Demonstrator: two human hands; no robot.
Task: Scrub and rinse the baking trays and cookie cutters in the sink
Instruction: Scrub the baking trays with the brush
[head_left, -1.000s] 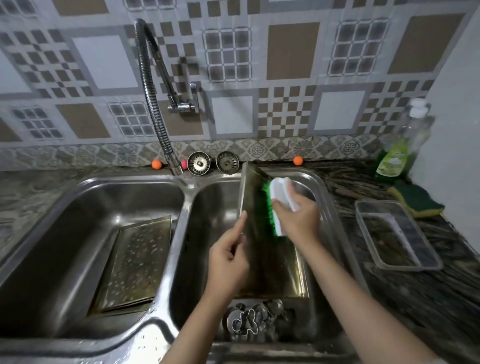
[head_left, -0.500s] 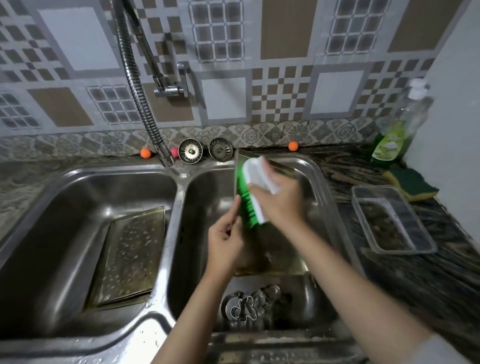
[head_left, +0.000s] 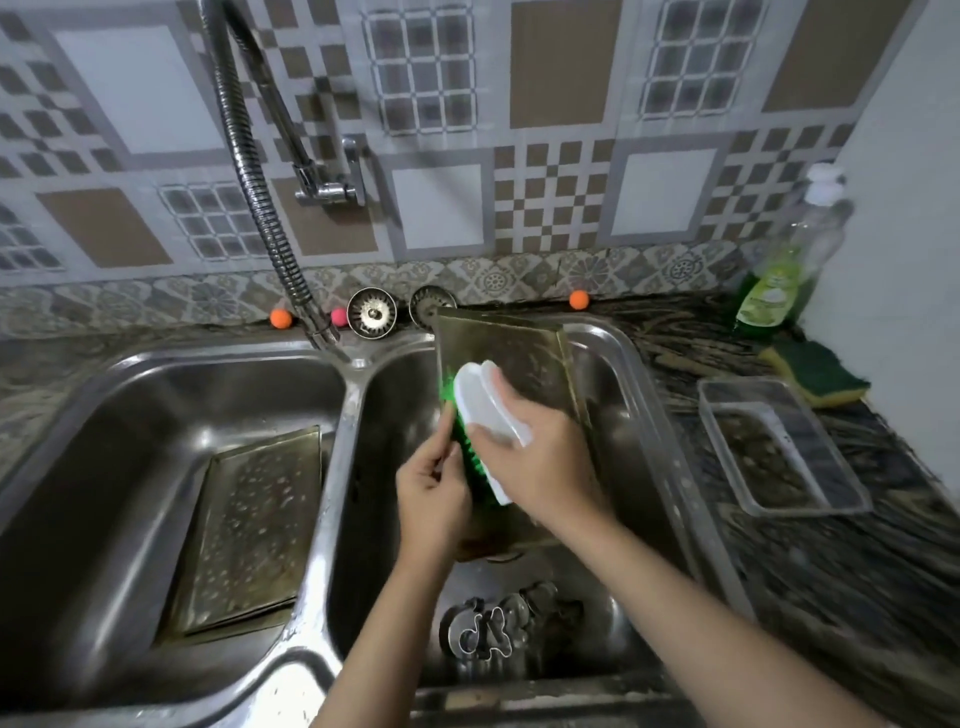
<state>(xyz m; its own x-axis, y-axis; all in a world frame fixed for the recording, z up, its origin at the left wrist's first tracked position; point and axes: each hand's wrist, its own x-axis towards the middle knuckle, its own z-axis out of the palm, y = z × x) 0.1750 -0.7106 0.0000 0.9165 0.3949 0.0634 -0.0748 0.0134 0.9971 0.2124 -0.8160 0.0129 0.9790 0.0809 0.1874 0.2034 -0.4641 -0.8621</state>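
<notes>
A baking tray (head_left: 511, 358) stands tilted in the right basin of the double sink (head_left: 631, 374), its far edge leaning toward the back rim. The right hand (head_left: 540, 467) has its fingers clamped round a white-backed scrubbing brush (head_left: 491, 415) with green bristles, which press against the tray's left side. The left hand (head_left: 431, 493) grips the tray's left edge just beside the bristles, its fingers curled and the index finger stretched up along the edge. At the bottom of the same basin, nearer the person, lies a cluster of metal cookie cutters (head_left: 498, 623). A second baking tray (head_left: 249, 530), spotted with droplets, leans in the left basin. A flexible metal tap (head_left: 260, 208) hangs from the tiled wall toward the divider between the basins, with two sink strainers (head_left: 371, 313) propped behind it. On the dark desk (head_left: 857, 582) to the right sit a clear plastic container (head_left: 779, 452), a green and yellow sponge (head_left: 815, 371) and a bottle of green dish soap (head_left: 784, 270).
</notes>
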